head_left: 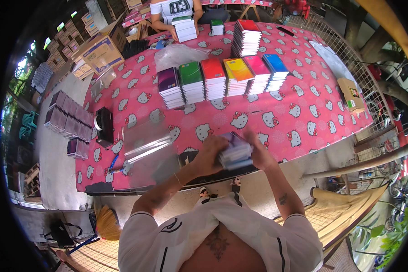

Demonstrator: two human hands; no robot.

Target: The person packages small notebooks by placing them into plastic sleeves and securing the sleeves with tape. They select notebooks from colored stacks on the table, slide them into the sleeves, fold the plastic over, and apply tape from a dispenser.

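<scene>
Above the near table edge I hold a small stack of notebooks between my hands, with a purple cover on top. My left hand is closed around its left side. Against the right side rests my right hand, its fingertips blurred by motion. Clear plastic sheets lie left of my hands. Farther back stands a row of spiral notebook stacks: purple, green, red, yellow, pink and blue.
A taller red-topped notebook stack stands behind the row. Across the table a person holds a white stack. A black tape roll or dispenser sits at the left edge, near wrapped purple notebooks. A cardboard box lies right.
</scene>
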